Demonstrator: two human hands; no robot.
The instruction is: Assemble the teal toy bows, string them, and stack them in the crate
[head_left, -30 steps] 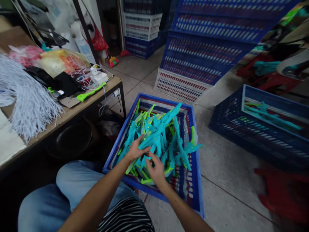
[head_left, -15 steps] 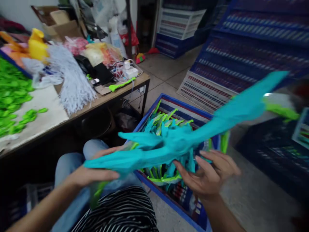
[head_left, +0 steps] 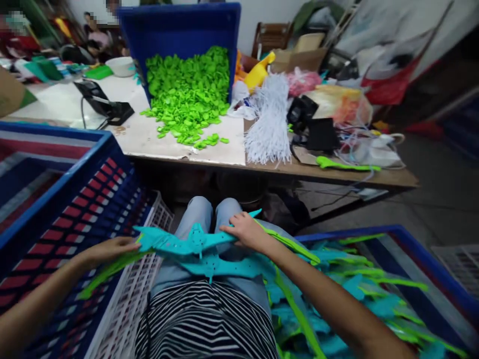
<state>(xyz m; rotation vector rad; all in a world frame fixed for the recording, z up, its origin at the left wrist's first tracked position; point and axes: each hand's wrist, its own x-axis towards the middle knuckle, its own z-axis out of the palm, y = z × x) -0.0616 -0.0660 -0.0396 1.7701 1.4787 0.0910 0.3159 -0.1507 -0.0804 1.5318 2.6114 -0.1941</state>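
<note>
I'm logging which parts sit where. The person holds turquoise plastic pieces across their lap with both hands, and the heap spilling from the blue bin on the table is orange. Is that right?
Not quite: the heap spilling from the blue bin is bright green, not orange, as the head view shows. The rest holds: the left hand and right hand hold turquoise plastic pieces across the lap.

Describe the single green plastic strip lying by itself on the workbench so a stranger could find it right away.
Start at the wooden workbench and go to its right end, past the bundle of white strings. The green strip lies flat near the front edge, beside a tangle of white cables. It is long and slim, unlike the small green pieces heaped farther left.
</note>
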